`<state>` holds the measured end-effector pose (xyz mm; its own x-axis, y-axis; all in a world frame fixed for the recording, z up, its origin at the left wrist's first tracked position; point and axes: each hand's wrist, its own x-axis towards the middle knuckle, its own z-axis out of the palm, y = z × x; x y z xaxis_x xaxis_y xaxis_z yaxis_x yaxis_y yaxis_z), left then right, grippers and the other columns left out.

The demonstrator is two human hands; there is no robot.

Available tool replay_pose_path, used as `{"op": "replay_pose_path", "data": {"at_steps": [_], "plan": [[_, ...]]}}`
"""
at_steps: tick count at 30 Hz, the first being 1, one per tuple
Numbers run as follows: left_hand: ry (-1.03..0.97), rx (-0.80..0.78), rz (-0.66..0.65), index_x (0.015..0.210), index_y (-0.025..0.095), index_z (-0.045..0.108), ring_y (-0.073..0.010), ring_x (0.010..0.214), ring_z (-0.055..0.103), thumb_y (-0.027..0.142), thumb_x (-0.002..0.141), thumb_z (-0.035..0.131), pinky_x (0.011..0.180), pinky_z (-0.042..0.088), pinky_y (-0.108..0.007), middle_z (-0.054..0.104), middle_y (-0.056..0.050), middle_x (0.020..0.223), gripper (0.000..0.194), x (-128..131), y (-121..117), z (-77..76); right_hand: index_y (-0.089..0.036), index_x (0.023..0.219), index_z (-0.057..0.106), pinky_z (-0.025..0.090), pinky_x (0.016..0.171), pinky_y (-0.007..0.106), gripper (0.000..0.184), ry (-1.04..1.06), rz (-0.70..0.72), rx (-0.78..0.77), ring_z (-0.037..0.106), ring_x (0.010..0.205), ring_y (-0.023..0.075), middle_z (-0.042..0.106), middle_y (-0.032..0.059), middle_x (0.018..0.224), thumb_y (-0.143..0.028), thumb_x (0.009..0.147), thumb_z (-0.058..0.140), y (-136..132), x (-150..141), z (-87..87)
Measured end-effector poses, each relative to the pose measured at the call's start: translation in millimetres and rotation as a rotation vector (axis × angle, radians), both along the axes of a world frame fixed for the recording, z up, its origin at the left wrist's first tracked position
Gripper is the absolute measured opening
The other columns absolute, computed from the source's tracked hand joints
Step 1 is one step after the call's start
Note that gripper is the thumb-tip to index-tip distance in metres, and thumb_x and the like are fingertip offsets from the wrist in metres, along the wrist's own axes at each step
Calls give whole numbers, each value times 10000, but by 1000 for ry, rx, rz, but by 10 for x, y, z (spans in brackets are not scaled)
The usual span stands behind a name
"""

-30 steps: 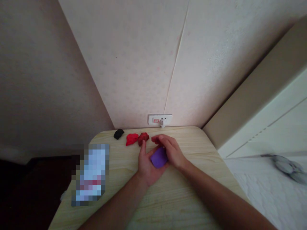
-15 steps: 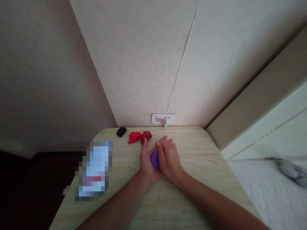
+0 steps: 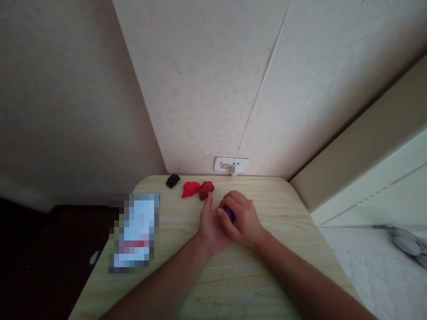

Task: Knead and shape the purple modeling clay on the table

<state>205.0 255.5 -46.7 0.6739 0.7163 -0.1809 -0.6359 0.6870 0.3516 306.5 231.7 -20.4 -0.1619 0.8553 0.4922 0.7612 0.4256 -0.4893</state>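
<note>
Head view: a person's two bare hands meet over a pale wood worktop, a purple lump caught between them, only a small patch of it showing. The left hand lies beneath with its palm opened upward and its thumb raised and spread away; its fingers are largely hidden behind the other hand. The right hand curls over the purple lump from the right, fingers bent and thumb along its near side, the palm closed down on the left one.

Just beyond the left thumb, a dark red lump rests on the worktop, touching or nearly touching a brighter red lump at its left. A black lump sits farther left, apart from both and close to the far edge. Near the worktop's left edge lies a long, pale item, pixelated beyond recognition.

Behind the far edge, a white socket panel with a plug in it is set in the patterned wall. At right, beside the worktop, a grey rounded object, too blurred to name, rests on a white surface.
</note>
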Motion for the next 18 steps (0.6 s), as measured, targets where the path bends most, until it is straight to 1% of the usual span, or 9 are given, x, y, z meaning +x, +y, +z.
{"op": "replay_pose_path", "data": {"at_steps": [2, 4, 6, 9, 12, 14, 15, 17, 18], "plan": [[-50, -42, -119, 1044, 129, 691, -299, 1060, 668, 642, 908, 489, 934, 529, -429, 708, -153, 1022, 568, -20, -13, 44, -207, 697, 569, 413, 729, 367, 328, 34, -113, 12, 527, 759, 228, 567, 64, 728, -356, 965, 452, 60, 80, -24], [-51, -13, -122, 1079, 115, 693, -305, 1069, 657, 624, 921, 488, 911, 526, -420, 712, -155, 1017, 571, 8, -38, 47, -220, 613, 492, 385, 683, 342, 411, 100, -191, -38, 503, 702, 207, 518, 35, 656, -375, 990, 437, 123, 152, -41], [25, 49, -59, 1094, 143, 692, -278, 1030, 658, 529, 935, 542, 864, 529, -390, 718, -119, 999, 443, 68, -68, 4, -220, 581, 474, 375, 636, 314, 456, 218, -229, -117, 499, 647, 185, 504, 13, 614, -417, 992, 458, 175, 202, -54], [138, 98, 23, 1028, 174, 683, -205, 851, 658, 357, 910, 646, 731, 521, -316, 707, -61, 916, 221, 142, -93, -85, -195, 656, 615, 428, 652, 292, 443, 409, -223, -212, 576, 688, 182, 606, 26, 677, -447, 992, 473, 211, 237, -42], [151, 82, 54, 929, 164, 665, -154, 656, 598, 327, 897, 674, 594, 474, -271, 660, -33, 786, 166, 132, -67, -111, -179, 872, 719, 495, 714, 295, 404, 478, -105, -291, 652, 804, 201, 696, 53, 830, -455, 1005, 456, 204, 266, 38], [111, 27, 43, 891, 155, 664, -137, 609, 572, 322, 912, 655, 575, 463, -263, 631, -23, 741, 169, 89, -25, -81, -179, 1020, 719, 525, 792, 322, 348, 399, 35, -300, 671, 887, 213, 713, 67, 944, -450, 991, 504, 195, 301, 118], [80, -15, 32, 880, 149, 667, -132, 607, 573, 311, 926, 635, 585, 469, -262, 623, -22, 734, 172, 65, -2, -59, -179, 1107, 705, 522, 869, 346, 324, 319, 106, -278, 667, 961, 224, 707, 80, 1037, -437, 958, 577, 192, 325, 158], [19, -105, 6, 869, 133, 678, -121, 606, 577, 287, 960, 576, 613, 483, -257, 609, -19, 716, 206, 24, 37, -18, -175, 1230, 664, 500, 972, 387, 470, 197, 205, -223, 637, 1091, 253, 667, 111, 1198, -428, 842, 746, 193, 376, 223], [1, -138, -5, 877, 123, 685, -118, 598, 577, 281, 978, 540, 616, 486, -257, 601, -18, 704, 237, 11, 50, -4, -175, 1260, 650, 495, 992, 399, 541, 166, 230, -219, 630, 1115, 260, 659, 117, 1226, -420, 800, 795, 195, 399, 245]]}}
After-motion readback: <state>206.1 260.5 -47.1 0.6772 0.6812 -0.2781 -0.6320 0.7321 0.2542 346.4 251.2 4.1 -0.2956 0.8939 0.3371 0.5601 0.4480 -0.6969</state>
